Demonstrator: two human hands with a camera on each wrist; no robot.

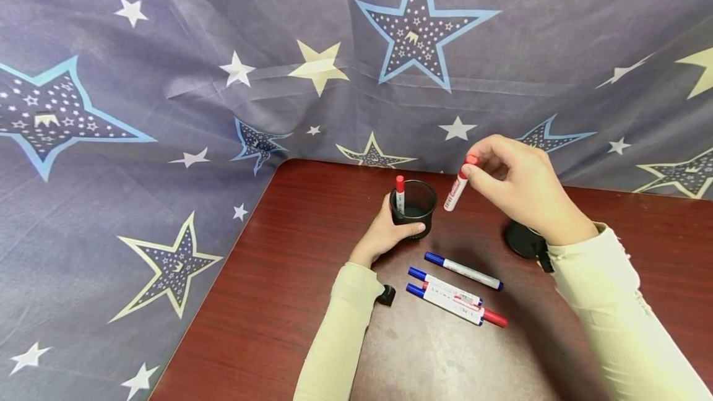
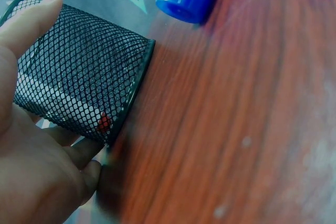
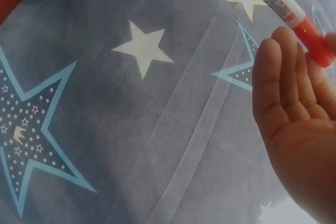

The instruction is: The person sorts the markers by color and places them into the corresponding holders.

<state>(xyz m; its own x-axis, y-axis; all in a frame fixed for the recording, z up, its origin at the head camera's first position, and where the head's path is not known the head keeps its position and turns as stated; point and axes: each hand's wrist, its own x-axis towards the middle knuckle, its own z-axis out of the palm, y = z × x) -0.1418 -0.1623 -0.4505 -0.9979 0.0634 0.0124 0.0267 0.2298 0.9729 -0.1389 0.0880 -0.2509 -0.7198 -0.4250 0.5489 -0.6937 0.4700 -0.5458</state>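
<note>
In the head view my left hand (image 1: 384, 237) grips a black mesh pen cup (image 1: 426, 214), which stands on the table. One red-capped marker (image 1: 400, 195) leans upright inside it. The left wrist view shows the thumb and fingers around the mesh wall (image 2: 89, 56). To the right of the cup and above the table, my right hand (image 1: 523, 187) pinches another red marker (image 1: 457, 192) by its capped end, white barrel slanting down toward the cup. That red cap (image 3: 315, 40) also shows between the fingers in the right wrist view.
A blue marker (image 1: 470, 273) lies in front of the cup. Nearer still, two blue markers (image 1: 445, 303) lie together with a red marker (image 1: 494, 318) partly under them. A black round object (image 1: 520, 240) sits beneath the right wrist. Star-patterned cloth (image 1: 390, 116) hangs behind the table.
</note>
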